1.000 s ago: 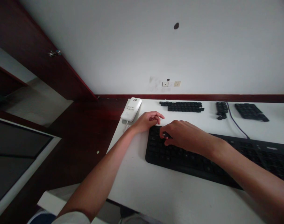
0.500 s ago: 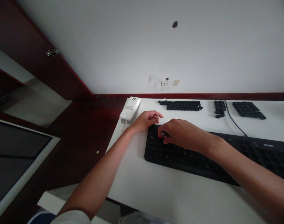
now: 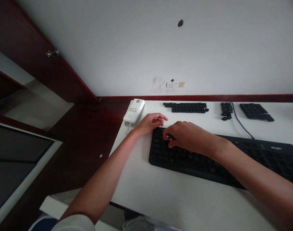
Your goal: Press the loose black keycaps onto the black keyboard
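Keyboard (image 3: 197, 163), long and black, lies flat on the white table (image 3: 175, 195), and its right end runs out of view. The person's right hand (image 3: 182, 136) is bent down over the left part of it, with the thumb and fingers pinched on a small dark thing (image 3: 170, 137) that has a shiny bit. Most of that small thing is hidden, so I cannot tell what it is. The left hand (image 3: 152, 123) rests by the keyboard's far left corner, its fingers loosely curled and a little apart, with nothing to be seen in them. A dark cord (image 3: 243, 125) goes from the back of the keyboard to the far edge of the table. Behind the keyboard are three bunches of loose black keys: a long bunch (image 3: 190, 107) on the left, a small bunch (image 3: 226, 110) just left of the cord, and a wide bunch (image 3: 254, 111) to the right of it. Near the far left corner of the table is a white power bank (image 3: 134, 110) with a white cable (image 3: 129, 128) at its near end. Past the table, wall sockets (image 3: 175, 84) sit low on the pale wall (image 3: 127, 48). Off to the left are a dark red door (image 3: 35, 48) and a dark floor (image 3: 88, 144).
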The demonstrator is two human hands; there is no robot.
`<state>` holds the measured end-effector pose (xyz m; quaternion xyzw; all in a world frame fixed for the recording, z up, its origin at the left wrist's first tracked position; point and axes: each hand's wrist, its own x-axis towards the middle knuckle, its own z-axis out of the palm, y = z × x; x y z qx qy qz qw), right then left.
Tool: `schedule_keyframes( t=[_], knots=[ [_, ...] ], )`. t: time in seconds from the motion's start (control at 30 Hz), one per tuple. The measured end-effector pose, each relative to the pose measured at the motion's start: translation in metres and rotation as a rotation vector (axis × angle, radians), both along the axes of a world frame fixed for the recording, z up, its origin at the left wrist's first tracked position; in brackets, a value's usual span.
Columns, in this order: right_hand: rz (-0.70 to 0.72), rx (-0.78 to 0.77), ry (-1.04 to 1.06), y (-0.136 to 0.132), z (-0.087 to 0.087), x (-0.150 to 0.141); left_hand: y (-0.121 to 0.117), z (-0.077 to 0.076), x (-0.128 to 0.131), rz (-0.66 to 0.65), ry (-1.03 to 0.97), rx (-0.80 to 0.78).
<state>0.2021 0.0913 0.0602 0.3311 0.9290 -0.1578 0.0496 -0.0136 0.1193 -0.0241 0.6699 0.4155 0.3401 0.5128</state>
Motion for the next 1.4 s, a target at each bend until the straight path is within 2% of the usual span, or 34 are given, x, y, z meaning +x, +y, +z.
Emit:
schedule_keyframes(
  t=[0.33, 0.57, 0.67, 0.8, 0.9, 1.0, 1.2, 1.4],
  knots=[
    [-0.006, -0.043, 0.023, 0.001, 0.004, 0.002, 0.0, -0.001, 0.0, -0.005, -0.003, 0.01],
    [-0.066, -0.117, 0.341, 0.015, 0.023, 0.015, -0.001, 0.0, -0.001, -0.014, 0.003, 0.028],
    [-0.098, -0.3, 0.546, 0.016, 0.028, 0.013, -0.004, 0.005, 0.001, -0.023, 0.046, 0.037],
    [-0.141, -0.71, 0.893, 0.012, 0.017, -0.001, -0.006, 0.008, 0.003, -0.027, 0.063, 0.047],
    [-0.298, -1.001, 1.112, 0.008, 0.002, -0.013, -0.005, 0.004, 0.003, 0.024, 0.111, 0.066],
    [-0.427, -1.129, 1.235, 0.004, -0.008, -0.022, -0.006, 0.0, 0.004, 0.042, 0.162, 0.101],
    [-0.493, -1.074, 1.399, -0.007, -0.017, -0.031, -0.012, 0.001, 0.014, 0.136, 0.38, 0.198],
    [-0.42, -0.882, 1.477, -0.018, -0.029, -0.037, -0.014, 0.007, 0.02, 0.179, 0.502, 0.277]
  ],
)
